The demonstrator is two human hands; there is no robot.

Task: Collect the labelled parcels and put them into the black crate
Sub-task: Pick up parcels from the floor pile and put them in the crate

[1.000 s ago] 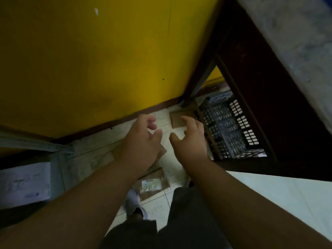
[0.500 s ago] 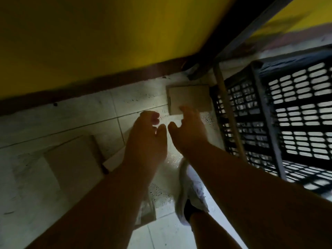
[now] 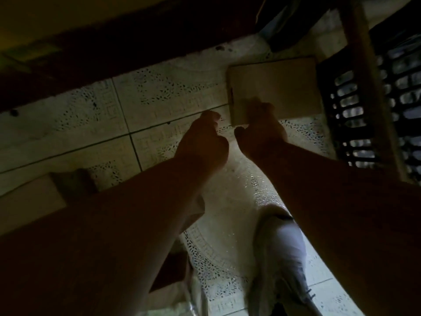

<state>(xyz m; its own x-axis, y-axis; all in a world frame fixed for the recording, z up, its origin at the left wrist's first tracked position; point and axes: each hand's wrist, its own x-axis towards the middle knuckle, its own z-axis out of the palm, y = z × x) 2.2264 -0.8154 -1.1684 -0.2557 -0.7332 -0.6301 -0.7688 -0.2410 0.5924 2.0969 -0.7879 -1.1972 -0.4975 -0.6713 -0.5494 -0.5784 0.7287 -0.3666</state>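
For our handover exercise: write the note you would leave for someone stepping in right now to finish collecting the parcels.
Right hand: fingers on the near left corner of the brown parcel lying flat on the floor beside the black crate; a grip is not clear.
Left hand: empty, beside it above the tiles.
Another parcel lies at left.
Done: unclear; the crate's inside is hardly visible.
Left: crate both parcels.

1. Bare tiled floor (image 3: 173, 94) lies open left of the brown parcel (image 3: 278, 83); my left hand (image 3: 202, 137) has room there.
2. Parcel's right edge sits close against the black crate (image 3: 373, 106) wall.
3. A wooden table leg (image 3: 364, 71) crosses in front of the crate.
4. Dark skirting (image 3: 136, 39) bounds the far side.
5. My white shoe (image 3: 282, 254) and a second parcel (image 3: 29, 201) occupy the near floor.
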